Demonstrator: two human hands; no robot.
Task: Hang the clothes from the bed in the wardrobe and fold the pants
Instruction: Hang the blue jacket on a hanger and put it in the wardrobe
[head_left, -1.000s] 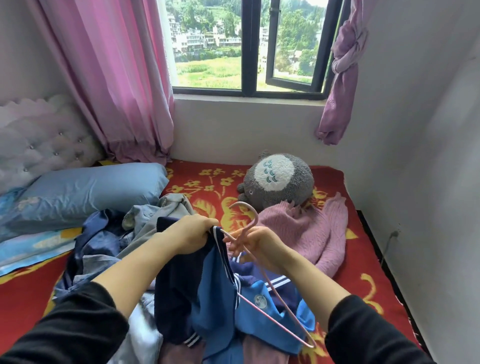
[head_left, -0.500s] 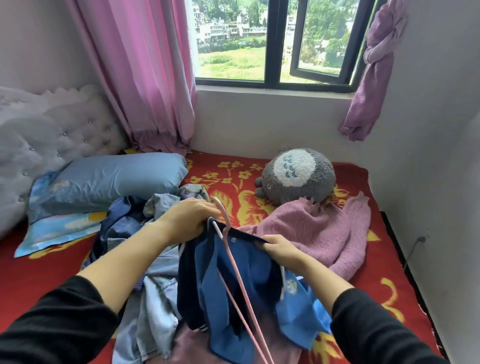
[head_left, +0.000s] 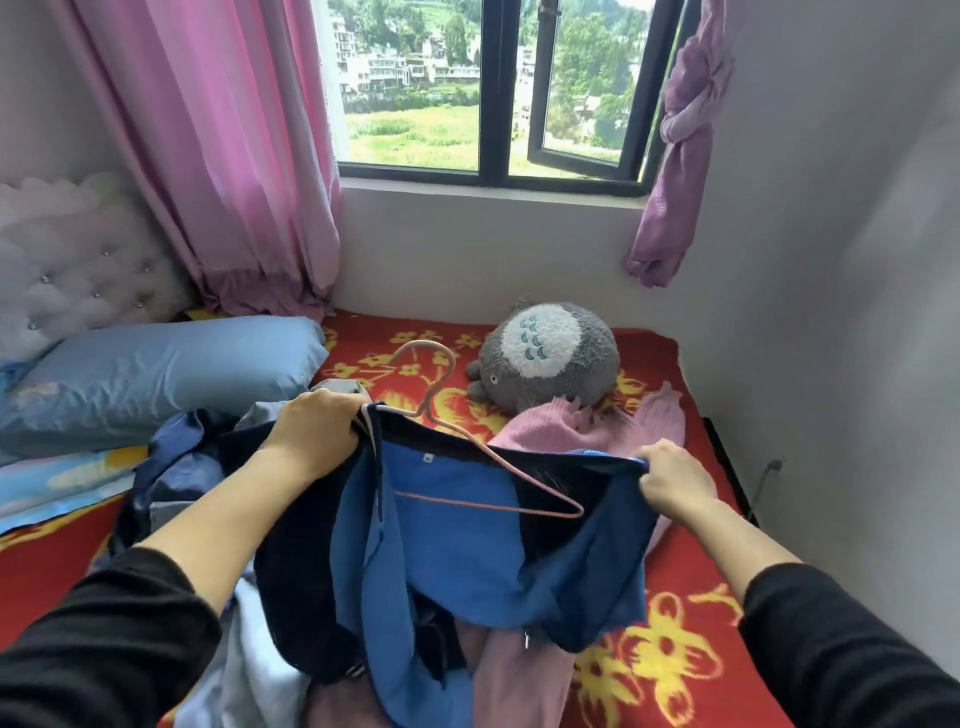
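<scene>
A blue and navy jacket (head_left: 457, 551) is held spread open above the bed. My left hand (head_left: 317, 434) grips its left edge near the collar, and my right hand (head_left: 670, 480) grips its right edge. A thin pink hanger (head_left: 498, 470) lies inside the open jacket, its hook (head_left: 426, 364) sticking up past the collar. A pile of blue and grey clothes (head_left: 182, 467) lies under and left of the jacket. A pink knitted sweater (head_left: 566, 426) lies behind the jacket. The wardrobe is out of view.
The bed has a red blanket with yellow flowers (head_left: 670, 670). A blue pillow (head_left: 156, 374) lies at the left by a tufted headboard (head_left: 78, 270). A grey round plush toy (head_left: 545, 358) sits below the window (head_left: 488, 88). A white wall (head_left: 841, 338) runs along the right.
My hands have drawn apart and spread the jacket wide. My right hand moved right to the jacket's edge. The hanger now lies across the jacket's inside with its hook upright.
</scene>
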